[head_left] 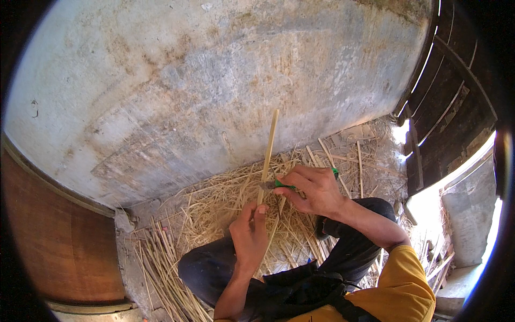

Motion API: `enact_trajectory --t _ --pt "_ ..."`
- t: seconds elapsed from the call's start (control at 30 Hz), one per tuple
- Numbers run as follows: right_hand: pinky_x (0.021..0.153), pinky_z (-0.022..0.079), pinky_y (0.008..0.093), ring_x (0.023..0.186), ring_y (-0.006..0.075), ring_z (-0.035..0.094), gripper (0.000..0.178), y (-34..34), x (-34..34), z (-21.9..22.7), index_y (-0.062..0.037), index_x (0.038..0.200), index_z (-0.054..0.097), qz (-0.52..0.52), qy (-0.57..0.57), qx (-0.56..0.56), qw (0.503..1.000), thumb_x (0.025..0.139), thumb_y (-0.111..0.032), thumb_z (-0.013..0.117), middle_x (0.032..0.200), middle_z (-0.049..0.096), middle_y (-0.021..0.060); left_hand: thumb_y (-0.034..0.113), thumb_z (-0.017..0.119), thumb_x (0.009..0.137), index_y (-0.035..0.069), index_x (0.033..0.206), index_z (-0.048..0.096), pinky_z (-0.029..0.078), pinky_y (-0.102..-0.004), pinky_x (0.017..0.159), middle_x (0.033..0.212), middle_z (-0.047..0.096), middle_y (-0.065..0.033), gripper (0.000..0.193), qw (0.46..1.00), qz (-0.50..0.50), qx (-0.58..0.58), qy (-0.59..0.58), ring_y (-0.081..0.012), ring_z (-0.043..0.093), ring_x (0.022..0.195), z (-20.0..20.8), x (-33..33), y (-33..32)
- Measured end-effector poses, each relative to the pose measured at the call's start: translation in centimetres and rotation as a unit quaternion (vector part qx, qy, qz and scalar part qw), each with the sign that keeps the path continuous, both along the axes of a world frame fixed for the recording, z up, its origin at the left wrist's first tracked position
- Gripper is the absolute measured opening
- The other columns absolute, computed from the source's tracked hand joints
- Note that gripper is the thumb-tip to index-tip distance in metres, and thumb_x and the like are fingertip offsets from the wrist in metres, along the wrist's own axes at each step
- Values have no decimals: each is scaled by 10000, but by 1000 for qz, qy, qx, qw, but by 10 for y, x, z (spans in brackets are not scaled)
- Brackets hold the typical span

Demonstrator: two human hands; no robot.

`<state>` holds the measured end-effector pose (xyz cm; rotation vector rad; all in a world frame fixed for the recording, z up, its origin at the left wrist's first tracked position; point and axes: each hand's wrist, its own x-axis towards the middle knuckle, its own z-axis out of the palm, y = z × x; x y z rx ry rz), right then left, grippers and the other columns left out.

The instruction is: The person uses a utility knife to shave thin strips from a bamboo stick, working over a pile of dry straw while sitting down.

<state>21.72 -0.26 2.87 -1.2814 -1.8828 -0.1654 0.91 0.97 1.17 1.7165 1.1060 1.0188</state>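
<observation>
A long, pale strip of bamboo stands up in front of me, its far end toward the wall. My left hand is closed round its lower part, with the thumb along the strip. In my right hand is a green-handled knife, gripped with bent fingers. Its short blade lies against the strip just above my left fingertips. How deep the edge sits in the bamboo cannot be made out. My dark-trousered legs are folded on both sides of the work.
Curly shavings cover the ground beneath my hands. Several cut strips lie in a bundle at the lower left. A stained grey wall rises ahead, a brown wooden panel stands left, and dark boards stand right.
</observation>
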Motion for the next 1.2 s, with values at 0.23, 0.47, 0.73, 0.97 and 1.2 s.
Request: enact_trajectory --t 0.23,0.47,0.73,0.97,1.2 --pt "575 550 402 671 288 691 215 0 4 0 -84 1010 700 -16 24 -2 1000 868 -212 799 850 690 90 116 622 1026 -6 1042 675 420 -301 577 694 578 -74 134 999 -2 22 26 -108 480 617 -2 0 1" --pt "589 497 345 640 249 647 231 23 68 30 -22 1010 662 -224 142 9 964 941 -224 753 768 674 116 150 642 1017 -18 1065 657 468 -324 599 727 631 -159 175 995 -62 45 63 -187 560 597 -13 2 -10" --pt "662 453 255 744 68 551 229 13 72 33 -40 1135 674 -67 448 -112 885 976 -197 722 835 641 -15 163 691 984 -27 1055 662 481 -310 597 749 667 -153 205 996 -55 21 66 -183 619 612 -15 7 -6" --pt "742 477 240 800 52 570 297 9 61 30 -61 1193 714 -23 449 -237 861 962 -244 754 910 687 -17 180 658 1013 4 1064 662 356 -269 529 664 525 13 183 991 -97 55 73 -67 436 592 -7 12 -5" --pt "536 344 197 664 11 516 256 11 41 16 -50 1145 723 22 461 -205 863 989 -253 722 856 719 -6 195 607 1050 2 1160 652 429 -239 540 749 610 0 226 991 -98 -94 -21 -56 539 634 -11 13 -2"
